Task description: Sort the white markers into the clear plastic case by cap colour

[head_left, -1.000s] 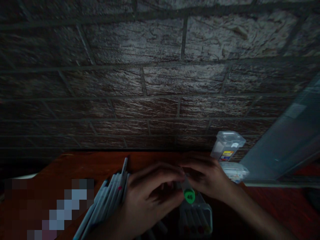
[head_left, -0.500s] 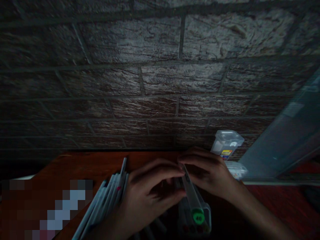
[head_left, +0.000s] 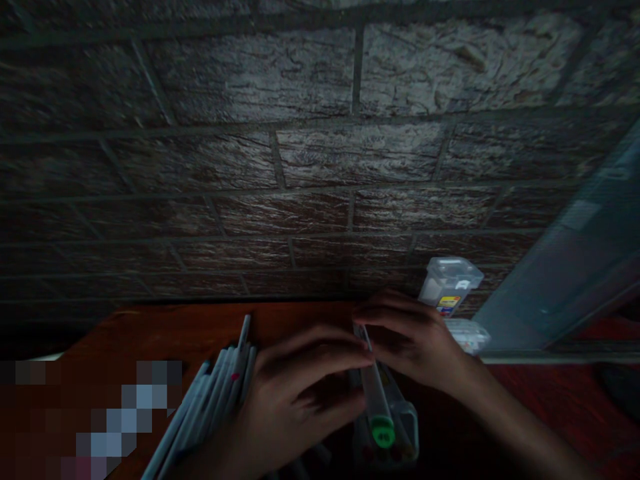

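A white marker [head_left: 376, 397] with a green end bearing a number lies between my hands, its green end toward me. My left hand [head_left: 300, 387] is curled round its left side, fingertips and thumb against the barrel. At the far end, my right hand [head_left: 415, 340] pinches the marker with its fingers. Just below it is a clear plastic case [head_left: 413, 427] in which several coloured marker ends show dimly. Left of my left hand lies a bunch of loose white markers [head_left: 213, 393], partly hidden by that hand and forearm.
A clear plastic container [head_left: 450, 287] with a yellow label stands behind my right hand, beside another clear case [head_left: 467, 335]. The brown wooden table [head_left: 165, 323] meets a brick wall [head_left: 310, 153]. A greyish panel [head_left: 555, 267] slants at the right. Part of the left side is pixelated.
The marker's green end has shifted slightly left and sits a little lower over the case. My left fingers have slid a little along the barrel; the right hand stays at the far end.
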The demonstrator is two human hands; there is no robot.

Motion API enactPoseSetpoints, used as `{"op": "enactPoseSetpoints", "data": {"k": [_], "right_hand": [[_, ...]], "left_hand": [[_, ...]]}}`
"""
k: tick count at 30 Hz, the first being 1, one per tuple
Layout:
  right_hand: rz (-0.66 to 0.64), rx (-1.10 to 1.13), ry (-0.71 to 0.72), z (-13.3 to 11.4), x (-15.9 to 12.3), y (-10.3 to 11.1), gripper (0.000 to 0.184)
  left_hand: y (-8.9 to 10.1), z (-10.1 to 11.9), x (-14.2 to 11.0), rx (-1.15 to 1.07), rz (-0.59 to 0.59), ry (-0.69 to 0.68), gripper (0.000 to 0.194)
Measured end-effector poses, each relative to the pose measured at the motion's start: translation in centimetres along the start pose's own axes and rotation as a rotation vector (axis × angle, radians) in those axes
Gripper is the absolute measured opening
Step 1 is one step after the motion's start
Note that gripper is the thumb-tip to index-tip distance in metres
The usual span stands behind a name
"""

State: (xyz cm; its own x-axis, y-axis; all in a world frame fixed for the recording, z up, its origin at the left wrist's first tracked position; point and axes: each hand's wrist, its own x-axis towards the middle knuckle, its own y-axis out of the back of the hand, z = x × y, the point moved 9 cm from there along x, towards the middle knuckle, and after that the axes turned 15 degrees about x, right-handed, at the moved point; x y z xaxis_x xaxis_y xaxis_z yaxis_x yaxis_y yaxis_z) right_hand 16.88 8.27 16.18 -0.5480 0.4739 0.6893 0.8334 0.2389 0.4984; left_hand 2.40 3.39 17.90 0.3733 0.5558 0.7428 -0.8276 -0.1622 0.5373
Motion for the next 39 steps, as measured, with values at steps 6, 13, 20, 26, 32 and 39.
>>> {"op": "enactPoseSetpoints", "data": {"k": [6,13,20,26,32,39], "right_hand": [[-0.027,-0.025,-0.008,0.28,-0.07,-0.37,0.022],[-0.017,-0.041,-0.009,0.46,-0.12,-0.24,0.02],[-0.012,-0.034,-0.014,0.31,0.01,0.06,0.021],[-0.008,-0.039,-0.008,0.2,0.0,0.07,0.022],[-0.017,-0.034,-0.02,0.16,0.05,-0.01,0.019],[-0.02,-0.037,-0.03,0.44,-0.05,-0.1,0.021]], "left_hand": [[0.3,0.5,0.31,0.002,0.032,-0.028,0.04],[0.33,0.38,0.25,-0.004,0.026,0.001,0.041],[0.67,0.42,0.32,-0.006,0.063,0.007,0.045],[0.54,0.47,0.27,-0.003,0.047,0.004,0.045],[0.56,0.54,0.32,0.009,0.05,0.006,0.042],[0.56,0.66,0.38,0.013,0.043,0.0,0.041]]}}
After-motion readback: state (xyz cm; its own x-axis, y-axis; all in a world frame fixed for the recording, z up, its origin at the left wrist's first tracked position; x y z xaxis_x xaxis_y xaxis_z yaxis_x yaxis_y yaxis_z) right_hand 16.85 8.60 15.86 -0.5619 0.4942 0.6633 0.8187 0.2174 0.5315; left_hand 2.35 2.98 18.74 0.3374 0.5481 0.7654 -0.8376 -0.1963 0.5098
